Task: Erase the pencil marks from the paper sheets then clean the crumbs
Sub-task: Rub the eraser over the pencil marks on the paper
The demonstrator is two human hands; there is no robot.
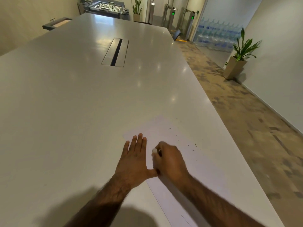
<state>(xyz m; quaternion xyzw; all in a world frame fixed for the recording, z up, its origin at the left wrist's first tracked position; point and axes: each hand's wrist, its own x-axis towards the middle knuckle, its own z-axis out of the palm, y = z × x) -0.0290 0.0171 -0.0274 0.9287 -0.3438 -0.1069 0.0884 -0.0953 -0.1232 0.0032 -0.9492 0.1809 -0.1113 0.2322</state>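
Head: paper (161,131), white table (73,104) (plant (243,48) beyond)

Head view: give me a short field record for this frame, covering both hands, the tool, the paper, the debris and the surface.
left hand: flat on the paper sheet, fingers straight
right hand: curled round a white eraser, blurred
eraser: only its white end shows past the fingers
paper sheet: lies on the table near its right edge
crumbs: dark specks scattered on sheet and table, right of the hands
table: long, white, cable slot in its middle
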